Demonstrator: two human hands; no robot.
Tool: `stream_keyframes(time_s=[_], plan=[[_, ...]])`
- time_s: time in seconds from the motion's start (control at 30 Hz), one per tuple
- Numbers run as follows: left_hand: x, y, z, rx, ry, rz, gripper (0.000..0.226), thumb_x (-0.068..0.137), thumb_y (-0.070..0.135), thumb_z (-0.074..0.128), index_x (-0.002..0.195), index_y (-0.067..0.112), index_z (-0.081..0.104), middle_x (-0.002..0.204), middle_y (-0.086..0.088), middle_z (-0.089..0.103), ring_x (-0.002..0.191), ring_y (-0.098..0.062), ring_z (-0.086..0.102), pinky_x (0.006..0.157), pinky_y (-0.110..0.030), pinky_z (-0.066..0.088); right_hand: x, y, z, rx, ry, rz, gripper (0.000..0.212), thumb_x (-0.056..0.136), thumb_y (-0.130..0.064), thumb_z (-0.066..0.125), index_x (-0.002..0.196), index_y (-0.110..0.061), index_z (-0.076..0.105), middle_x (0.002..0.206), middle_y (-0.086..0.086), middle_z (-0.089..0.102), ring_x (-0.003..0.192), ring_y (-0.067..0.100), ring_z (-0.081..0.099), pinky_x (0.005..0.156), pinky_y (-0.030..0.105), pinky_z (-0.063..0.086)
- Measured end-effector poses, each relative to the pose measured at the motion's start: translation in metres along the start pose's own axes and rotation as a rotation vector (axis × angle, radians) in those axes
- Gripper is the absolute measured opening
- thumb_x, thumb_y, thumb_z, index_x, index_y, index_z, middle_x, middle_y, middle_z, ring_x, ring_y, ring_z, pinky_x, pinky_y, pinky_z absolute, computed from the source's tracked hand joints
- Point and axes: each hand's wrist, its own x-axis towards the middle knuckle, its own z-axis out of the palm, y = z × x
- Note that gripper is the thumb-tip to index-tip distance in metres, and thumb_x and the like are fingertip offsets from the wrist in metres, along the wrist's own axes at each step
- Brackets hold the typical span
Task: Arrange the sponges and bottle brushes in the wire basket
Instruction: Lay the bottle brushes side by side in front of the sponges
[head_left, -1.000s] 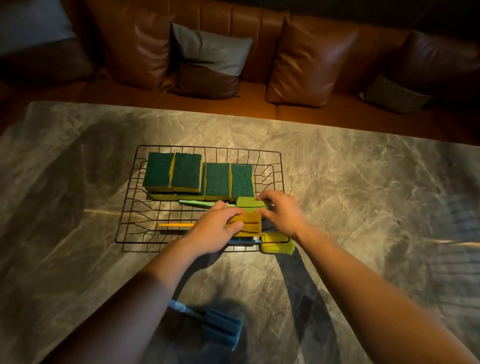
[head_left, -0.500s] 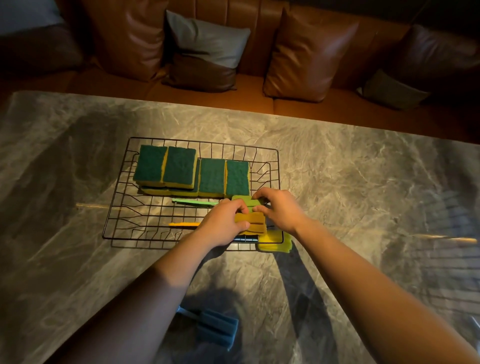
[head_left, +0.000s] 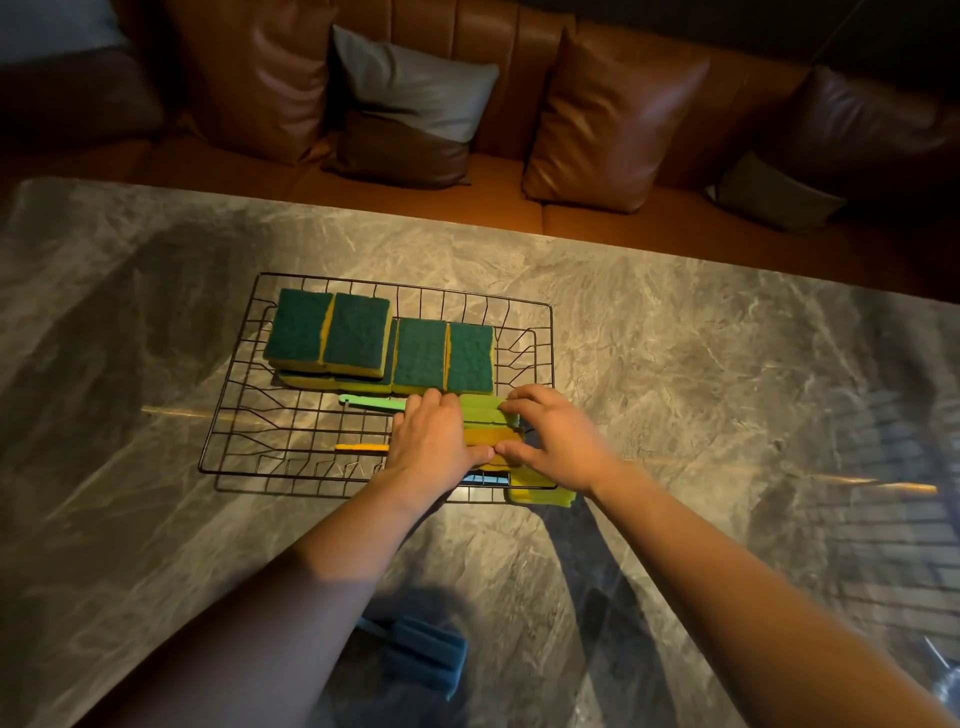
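Hands close in from both sides on the foam heads of two bottle brushes inside the wire basket (head_left: 244, 410) on a marble table (head_left: 701, 415). We press our left hand (head_left: 434, 441) against the heads from the left and our right hand (head_left: 556, 441) from the right, so both hands grip narrowly around the green brush head (head_left: 480, 408) and the orange brush head (head_left: 480, 435) packed just beneath it. Each brush lies with its long axis across the basket: the green handle (head_left: 371, 402) and the orange handle (head_left: 361, 447) both point left, away from the heads. Four green-topped scouring sponges (head_left: 384, 345) sit in a row along the far side, the left pair stacked on others. A yellow sponge (head_left: 540, 497) rests at the near right corner, by the rim and just below our right hand; whether it lies inside, we cannot tell. One blue bottle brush (head_left: 426, 657) waits outside on the table, well apart, nearest our left forearm. We judge that this last brush calls for the left hand, reaching back toward us, then laying it parallel to the other two.
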Motion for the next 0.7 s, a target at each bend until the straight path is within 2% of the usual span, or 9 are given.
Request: stream_keyframes(time_s=[0.23,0.37,0.5,0.6,0.7], plan=[[0.001,0.006,0.001,0.108,0.0,-0.012,0.073,0.074,0.068,0.073,0.125,0.018,0.057,0.119,-0.002,0.058,0.111,-0.025,0.049,0.087,-0.041,0.039,0.001,-0.009,0.013,-0.087,0.059,0.055,0.053,0.086,-0.042,0.075,0.131,-0.016,0.062,0.129,0.004,0.059,0.12,0.025,0.054,0.099,0.044,0.05],[0.004,0.008,-0.003,0.105,-0.058,-0.039,0.074,0.072,0.068,0.074,0.125,0.019,0.057,0.118,-0.001,0.059,0.11,-0.024,0.05,0.088,-0.042,0.039,0.004,-0.017,0.016,-0.144,0.077,0.121,0.052,0.085,-0.044,0.074,0.131,-0.023,0.059,0.129,-0.001,0.058,0.124,0.024,0.05,0.099,0.043,0.043],[-0.003,-0.004,-0.014,0.008,-0.085,0.006,0.07,0.075,0.067,0.073,0.125,0.02,0.058,0.119,-0.001,0.059,0.113,-0.024,0.051,0.094,-0.044,0.041,-0.002,-0.02,0.009,-0.13,0.113,0.149,0.053,0.083,-0.049,0.074,0.13,-0.028,0.058,0.131,-0.005,0.06,0.126,0.021,0.049,0.1,0.044,0.037],[-0.026,-0.017,-0.026,-0.113,-0.005,0.068,0.071,0.079,0.063,0.071,0.134,0.022,0.055,0.127,0.002,0.059,0.121,-0.021,0.051,0.101,-0.043,0.042,-0.021,-0.021,0.001,-0.068,0.189,0.133,0.054,0.085,-0.049,0.073,0.131,-0.027,0.058,0.135,-0.005,0.06,0.13,0.019,0.048,0.102,0.044,0.037],[-0.064,-0.031,-0.037,-0.288,0.068,0.153,0.063,0.081,0.058,0.07,0.133,0.024,0.057,0.124,0.008,0.059,0.118,-0.013,0.051,0.098,-0.035,0.045,-0.05,-0.019,-0.002,-0.004,0.31,0.121,0.043,0.089,-0.043,0.071,0.126,-0.022,0.062,0.128,-0.002,0.062,0.124,0.02,0.052,0.102,0.042,0.041]])
